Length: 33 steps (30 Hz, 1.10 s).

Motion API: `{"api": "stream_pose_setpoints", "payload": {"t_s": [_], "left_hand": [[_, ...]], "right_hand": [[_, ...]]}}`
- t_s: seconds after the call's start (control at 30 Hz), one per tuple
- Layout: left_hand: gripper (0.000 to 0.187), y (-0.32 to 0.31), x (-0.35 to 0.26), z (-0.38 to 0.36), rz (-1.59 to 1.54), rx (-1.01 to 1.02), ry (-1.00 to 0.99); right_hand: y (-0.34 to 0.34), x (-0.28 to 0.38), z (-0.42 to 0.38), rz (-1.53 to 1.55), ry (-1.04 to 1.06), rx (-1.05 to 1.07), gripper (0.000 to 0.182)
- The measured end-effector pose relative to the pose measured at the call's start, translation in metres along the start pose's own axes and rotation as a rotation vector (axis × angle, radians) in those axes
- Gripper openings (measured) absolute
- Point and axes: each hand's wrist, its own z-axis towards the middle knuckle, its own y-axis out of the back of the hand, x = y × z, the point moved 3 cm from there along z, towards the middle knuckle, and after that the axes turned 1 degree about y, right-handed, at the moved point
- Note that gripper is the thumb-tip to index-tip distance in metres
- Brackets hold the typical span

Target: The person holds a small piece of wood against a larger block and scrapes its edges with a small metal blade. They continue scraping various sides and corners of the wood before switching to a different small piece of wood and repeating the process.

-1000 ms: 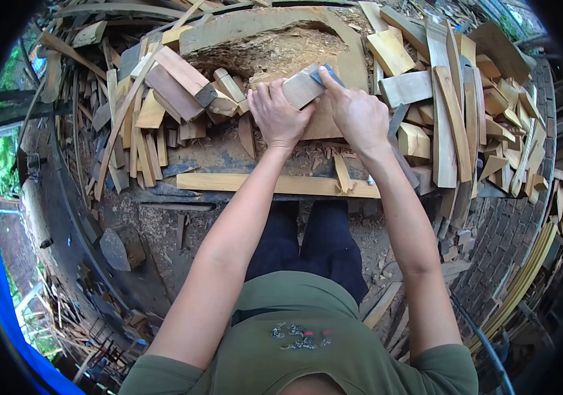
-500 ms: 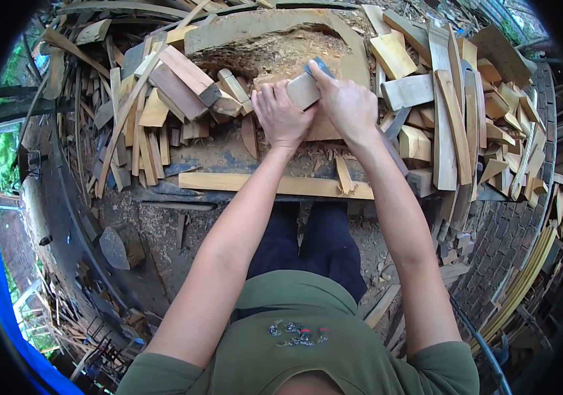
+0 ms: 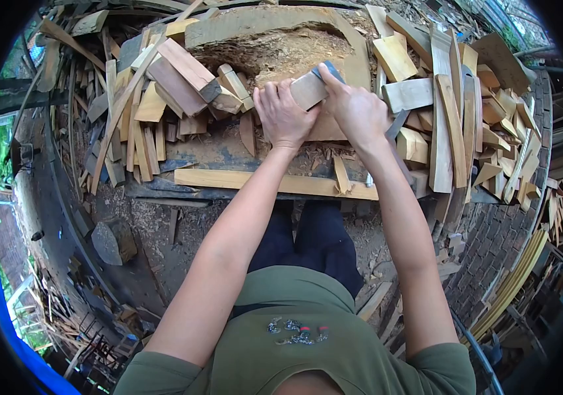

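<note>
A pale wood block (image 3: 308,91) is gripped in my left hand (image 3: 282,113), whose fingers curl over its left side. At the block's upper right end, my right hand (image 3: 359,113) is closed on a flat dark blue-grey piece (image 3: 327,72) that looks like sandpaper. The index finger of that hand lies over the piece. Both hands are above a large worn wooden slab (image 3: 360,56) with a rough hollow and sawdust. My palms hide the undersides of the block and the blue-grey piece.
Several wood offcuts (image 3: 186,72) lie heaped left of my hands, and more blocks (image 3: 408,95) and slats are piled on the right. A long light strip (image 3: 228,179) runs along the bench's near edge, with a short stick (image 3: 341,174) across it. A log stump (image 3: 114,241) stands lower left.
My right hand and the blue-grey piece have shifted slightly right, uncovering more of the block's top. My left hand has stayed nearly in place on the block. The view has tilted a little.
</note>
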Motion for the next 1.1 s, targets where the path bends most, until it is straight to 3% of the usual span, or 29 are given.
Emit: {"api": "stream_pose_setpoints", "payload": {"t_s": [0.37, 0.43, 0.6, 0.7, 0.83, 0.97, 1.07, 1.1], "left_hand": [[0.072, 0.000, -0.001, 0.003, 0.023, -0.002, 0.006], [0.072, 0.002, 0.000, 0.003, 0.027, 0.002, 0.011], [0.074, 0.003, -0.001, 0.000, 0.027, -0.052, -0.032], [0.070, 0.006, -0.001, 0.000, 0.043, -0.072, -0.070], [0.071, 0.009, -0.004, 0.000, 0.049, -0.013, -0.125], [0.067, 0.023, -0.023, 0.010, 0.253, 0.022, -0.220], [0.065, 0.024, -0.041, 0.030, 0.338, 0.281, -0.302], [0.065, 0.022, -0.042, 0.031, 0.361, 0.284, -0.307]], "right_hand": [[-0.001, 0.000, 0.014, 0.070, -0.040, 0.023, 0.041], [-0.001, -0.001, 0.018, 0.193, -0.036, 0.026, 0.039], [-0.005, -0.053, -0.030, 0.250, -0.228, 0.101, 0.039], [-0.011, -0.082, -0.065, 0.470, -0.343, 0.094, 0.042], [-0.011, -0.100, -0.098, 0.511, -0.390, 0.138, 0.044], [-0.013, -0.116, -0.122, 0.482, -0.417, 0.210, 0.045], [-0.011, -0.125, -0.133, 0.594, -0.446, 0.237, 0.047], [-0.009, -0.127, -0.134, 0.617, -0.442, 0.239, 0.047]]}}
